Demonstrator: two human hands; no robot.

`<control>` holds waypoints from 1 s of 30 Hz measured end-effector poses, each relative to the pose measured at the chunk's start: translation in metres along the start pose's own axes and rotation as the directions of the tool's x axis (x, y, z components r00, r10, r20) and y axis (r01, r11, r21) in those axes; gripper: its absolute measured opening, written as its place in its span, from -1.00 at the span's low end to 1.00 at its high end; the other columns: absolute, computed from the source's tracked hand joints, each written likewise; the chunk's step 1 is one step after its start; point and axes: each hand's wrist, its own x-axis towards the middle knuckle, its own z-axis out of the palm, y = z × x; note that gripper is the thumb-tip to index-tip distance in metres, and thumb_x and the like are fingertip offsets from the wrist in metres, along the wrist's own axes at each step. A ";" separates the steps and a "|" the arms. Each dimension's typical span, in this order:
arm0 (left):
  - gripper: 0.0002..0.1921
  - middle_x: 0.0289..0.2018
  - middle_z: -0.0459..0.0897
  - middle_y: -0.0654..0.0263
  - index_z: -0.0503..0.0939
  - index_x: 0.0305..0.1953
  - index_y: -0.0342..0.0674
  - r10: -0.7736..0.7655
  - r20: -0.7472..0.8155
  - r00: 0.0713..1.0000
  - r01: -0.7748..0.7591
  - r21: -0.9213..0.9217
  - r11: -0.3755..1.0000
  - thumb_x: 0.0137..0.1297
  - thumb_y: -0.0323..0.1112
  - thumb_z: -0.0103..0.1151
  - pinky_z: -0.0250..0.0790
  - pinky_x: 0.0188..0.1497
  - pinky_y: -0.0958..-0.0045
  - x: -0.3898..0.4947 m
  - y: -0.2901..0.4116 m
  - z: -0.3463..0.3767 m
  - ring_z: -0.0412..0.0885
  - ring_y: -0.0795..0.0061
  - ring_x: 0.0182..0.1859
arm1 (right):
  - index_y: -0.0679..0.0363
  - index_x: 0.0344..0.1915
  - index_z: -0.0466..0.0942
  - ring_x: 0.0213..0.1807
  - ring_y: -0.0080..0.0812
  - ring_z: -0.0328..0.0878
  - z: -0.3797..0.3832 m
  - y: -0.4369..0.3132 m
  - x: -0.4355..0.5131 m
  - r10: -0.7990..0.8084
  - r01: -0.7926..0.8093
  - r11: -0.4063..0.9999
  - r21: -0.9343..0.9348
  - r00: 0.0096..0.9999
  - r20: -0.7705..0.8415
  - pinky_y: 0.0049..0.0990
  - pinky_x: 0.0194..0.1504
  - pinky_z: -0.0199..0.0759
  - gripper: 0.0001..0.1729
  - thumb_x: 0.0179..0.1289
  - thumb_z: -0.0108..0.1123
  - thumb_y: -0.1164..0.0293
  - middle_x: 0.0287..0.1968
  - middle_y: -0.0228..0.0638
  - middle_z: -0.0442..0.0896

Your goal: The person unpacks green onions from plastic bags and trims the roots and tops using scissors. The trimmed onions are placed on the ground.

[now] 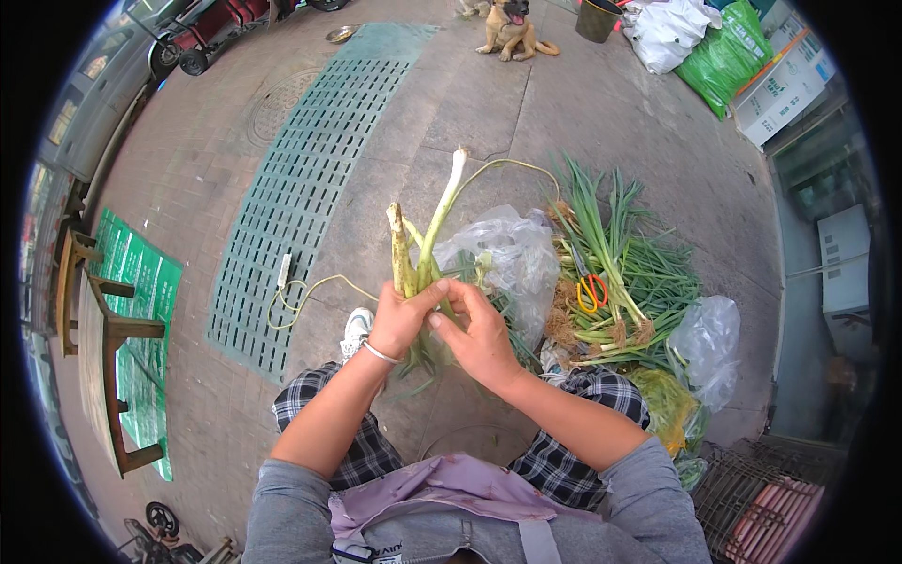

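Note:
My left hand (402,314) is closed around a few green onions (440,211), their white ends pointing up and away from me. My right hand (479,331) touches the stalks beside it, thumb and fingers bent near the left thumb; whether it grips a stalk is unclear. Green leaves hang below both hands. Right of the hands lies a clear plastic bag (518,247) on the pavement. Farther right is a heap of green onions (655,275) with roots, and scissors (590,289) with orange and yellow handles rest on it.
A slotted green mat (303,190) and a yellowish cord (340,277) lie on the ground at left, near a wooden bench (106,352). A puppy (509,32) sits ahead. Another clear bag (708,345) and a wire rack (747,486) are at right; a dark bucket (597,21) stands far ahead.

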 end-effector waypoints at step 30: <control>-0.75 -0.64 0.47 0.39 0.57 -0.35 -0.30 -0.146 0.289 0.946 0.127 0.084 0.988 0.22 -0.20 0.17 0.15 -0.53 0.60 -0.011 0.020 -0.026 0.37 0.65 -0.59 | 0.20 -0.43 0.44 -0.70 -0.73 0.01 -0.103 0.017 0.055 0.377 -0.315 0.864 0.392 0.922 -0.090 -0.63 -0.61 0.07 -0.57 0.36 -0.03 0.06 -0.71 -0.63 0.15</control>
